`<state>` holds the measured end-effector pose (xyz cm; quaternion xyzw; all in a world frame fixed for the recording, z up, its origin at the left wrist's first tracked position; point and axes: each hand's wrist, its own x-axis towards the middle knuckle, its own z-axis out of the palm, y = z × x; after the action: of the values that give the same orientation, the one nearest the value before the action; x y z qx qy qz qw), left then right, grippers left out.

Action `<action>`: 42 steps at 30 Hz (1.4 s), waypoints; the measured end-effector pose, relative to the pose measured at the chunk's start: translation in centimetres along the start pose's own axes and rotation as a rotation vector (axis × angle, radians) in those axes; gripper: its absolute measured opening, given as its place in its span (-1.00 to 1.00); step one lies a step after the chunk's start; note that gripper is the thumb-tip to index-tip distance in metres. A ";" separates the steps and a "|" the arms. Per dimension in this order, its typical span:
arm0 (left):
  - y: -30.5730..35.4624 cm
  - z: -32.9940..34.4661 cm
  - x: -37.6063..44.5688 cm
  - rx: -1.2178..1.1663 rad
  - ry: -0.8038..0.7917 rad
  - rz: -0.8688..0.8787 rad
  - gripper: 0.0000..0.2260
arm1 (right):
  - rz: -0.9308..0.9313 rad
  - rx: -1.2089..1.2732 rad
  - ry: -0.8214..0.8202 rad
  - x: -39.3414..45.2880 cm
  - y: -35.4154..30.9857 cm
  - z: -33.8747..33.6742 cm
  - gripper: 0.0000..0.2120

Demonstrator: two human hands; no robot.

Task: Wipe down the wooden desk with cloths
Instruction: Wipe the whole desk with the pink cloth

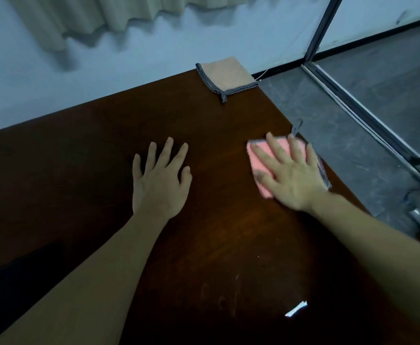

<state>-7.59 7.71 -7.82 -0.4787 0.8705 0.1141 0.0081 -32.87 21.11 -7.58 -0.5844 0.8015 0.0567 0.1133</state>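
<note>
Fingers of your right hand (291, 175) spread flat, pressing the pink cloth (258, 160) to wipe the desk (79, 170); your left hand (159, 180), at 9 o'clock, splays bare for bracing.

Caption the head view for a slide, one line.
Right hand presses pink cloth flat on desk; left hand bare; beige cloth unused.

left hand (160, 181): flat, fingers spread, palm down | right hand (289, 170): flat, fingers extended, palm down
</note>
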 end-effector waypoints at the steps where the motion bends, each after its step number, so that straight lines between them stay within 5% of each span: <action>1: 0.0 0.1 -0.1 -0.003 0.011 0.004 -0.50 | 0.038 0.014 0.008 1.5 0.0 -0.4 -0.35; 7: 0.1 0.1 -0.3 -0.062 0.063 0.013 -0.51 | 0.122 0.031 -0.019 0.9 -1.9 -0.7 -0.39; 16: -1.3 -1.7 -3.6 -0.124 0.027 0.093 -0.53 | -0.166 0.002 -0.042 -10.5 -6.2 2.2 -0.40; 26: -6.3 -0.3 -7.4 -0.003 -0.056 0.168 -0.48 | 0.173 0.039 -0.061 -1.0 -4.9 -0.1 -0.38; 36: -6.1 -0.6 -7.5 0.022 -0.076 0.153 -0.51 | -0.188 0.028 -0.019 -11.7 -10.6 3.7 -0.42; 42: -6.4 -0.5 -7.7 0.001 -0.051 0.177 -0.51 | 0.155 0.054 0.013 -2.6 -5.4 1.0 -0.37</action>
<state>1.94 10.70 -7.56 -0.3968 0.9090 0.1260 0.0204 -26.89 22.04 -7.66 -0.5177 0.8463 0.0397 0.1191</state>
